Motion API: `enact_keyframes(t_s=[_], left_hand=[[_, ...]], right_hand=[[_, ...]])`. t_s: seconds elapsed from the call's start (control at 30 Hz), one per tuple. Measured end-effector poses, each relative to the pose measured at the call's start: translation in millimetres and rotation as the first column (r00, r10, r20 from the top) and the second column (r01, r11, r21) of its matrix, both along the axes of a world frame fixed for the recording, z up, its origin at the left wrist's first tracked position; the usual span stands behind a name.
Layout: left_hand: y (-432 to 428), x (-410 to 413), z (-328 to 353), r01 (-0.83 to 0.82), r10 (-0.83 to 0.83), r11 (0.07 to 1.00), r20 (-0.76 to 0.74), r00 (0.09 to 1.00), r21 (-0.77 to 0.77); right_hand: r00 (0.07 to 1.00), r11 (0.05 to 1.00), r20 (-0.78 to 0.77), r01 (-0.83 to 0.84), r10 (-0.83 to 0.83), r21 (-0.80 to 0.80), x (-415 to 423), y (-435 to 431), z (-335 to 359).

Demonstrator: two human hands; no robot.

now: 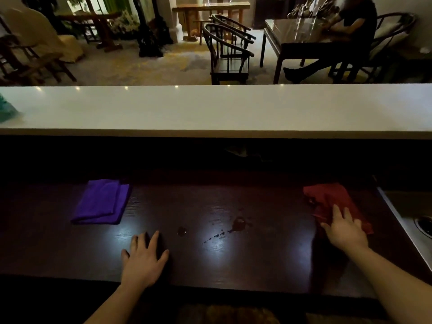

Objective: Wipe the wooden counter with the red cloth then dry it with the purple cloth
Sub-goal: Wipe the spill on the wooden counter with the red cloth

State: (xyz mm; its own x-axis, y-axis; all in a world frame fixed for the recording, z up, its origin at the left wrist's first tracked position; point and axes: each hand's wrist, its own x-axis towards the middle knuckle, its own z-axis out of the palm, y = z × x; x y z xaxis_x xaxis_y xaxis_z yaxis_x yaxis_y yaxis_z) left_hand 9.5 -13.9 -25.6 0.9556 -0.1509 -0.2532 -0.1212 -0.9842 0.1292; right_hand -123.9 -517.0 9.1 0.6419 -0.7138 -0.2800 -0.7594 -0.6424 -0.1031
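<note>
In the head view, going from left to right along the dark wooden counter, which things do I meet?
Purple cloth → left hand → spilled drops → red cloth under the right hand → metal sink.

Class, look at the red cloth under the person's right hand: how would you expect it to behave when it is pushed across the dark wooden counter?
The red cloth lies rumpled and creased, so it is probably floppy and may bunch rather than slide flat. The right hand rests flat on its near edge, which should help drag it. The counter looks glossy, so it likely glides easily toward the droplets.
</note>
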Motion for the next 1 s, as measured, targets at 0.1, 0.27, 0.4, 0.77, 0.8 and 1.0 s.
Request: enact_keyframes(t_s=[0.1, 0.27, 0.4, 0.77, 0.8, 1.0], left_hand=[[2, 2, -4, -0.014, 0.014, 1.000, -0.001, 1.000, 0.010], [1, 1, -15, -0.020, 0.020, 1.000, 0.002, 1.000, 0.003], [0, 1, -16, -0.038, 0.038, 0.999, -0.004, 0.999, -0.004], [-3, 2, -22, -0.045, 0.046, 0.999, 0.026, 0.999, -0.017], [-2, 3, -23, -0.040, 0.040, 0.999, 0.030, 0.999, -0.016], [6, 3, -29, -0.027, 0.026, 1.000, 0.059, 0.998, 0.004]], right_hand=[[1.000, 0.999, -0.009, -0.011, 0.011, -0.038, 0, -4, -5], [0.997, 0.995, -0.059, -0.058, 0.054, -0.079, 7, -19, -8], [0.989, 0.976, 0.001, -0.148, 0.150, -0.163, 7, -18, -6], [0.961, 0.962, 0.115, -0.233, 0.250, -0.143, -4, 58, -17], [0.955, 0.949, 0.103, -0.258, 0.279, -0.181, -3, 59, -17], [0.912, 0.968, 0.330, -0.249, 0.244, -0.026, 7, 73, -29]])
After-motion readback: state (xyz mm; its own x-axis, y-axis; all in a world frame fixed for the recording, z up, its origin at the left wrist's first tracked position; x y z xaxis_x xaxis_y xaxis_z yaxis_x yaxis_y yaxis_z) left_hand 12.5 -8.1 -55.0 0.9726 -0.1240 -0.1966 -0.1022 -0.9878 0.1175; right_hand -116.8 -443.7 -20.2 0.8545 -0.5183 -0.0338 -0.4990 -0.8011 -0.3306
